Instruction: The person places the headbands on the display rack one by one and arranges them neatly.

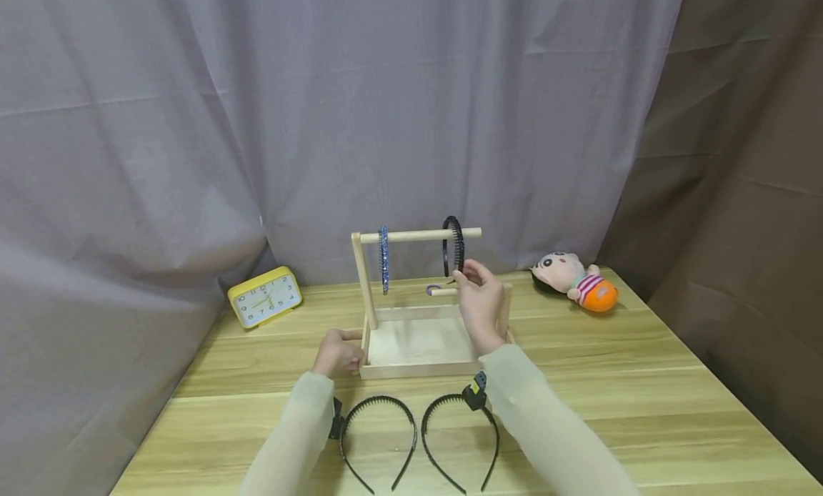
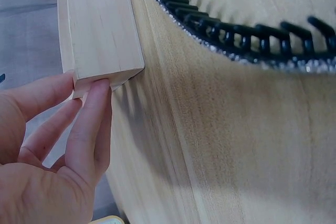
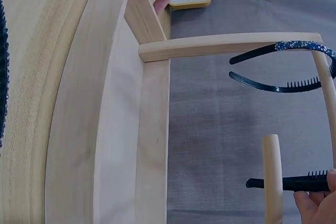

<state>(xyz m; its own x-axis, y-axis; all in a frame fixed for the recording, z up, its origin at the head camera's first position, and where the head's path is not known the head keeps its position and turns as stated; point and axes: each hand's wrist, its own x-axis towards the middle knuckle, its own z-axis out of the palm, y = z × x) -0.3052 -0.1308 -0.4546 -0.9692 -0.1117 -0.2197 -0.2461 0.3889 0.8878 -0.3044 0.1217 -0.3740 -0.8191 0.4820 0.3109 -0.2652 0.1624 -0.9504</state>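
One black band straddles the upper rod, tips down — my right hand, the nearer, pinches it below the rod; my left hand grips the tray.

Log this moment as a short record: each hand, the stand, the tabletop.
Left hand: grips left front corner of a pale wooden tray stand
Right hand: pinches a black toothed arched headband at the upper rod
Hanging: blue glittery toothed headband, upper rod's left part
Wood-grain table, near side: two dark toothed arched headbands
Table, left: yellow rectangular clock
Table, right: plush doll with striped top
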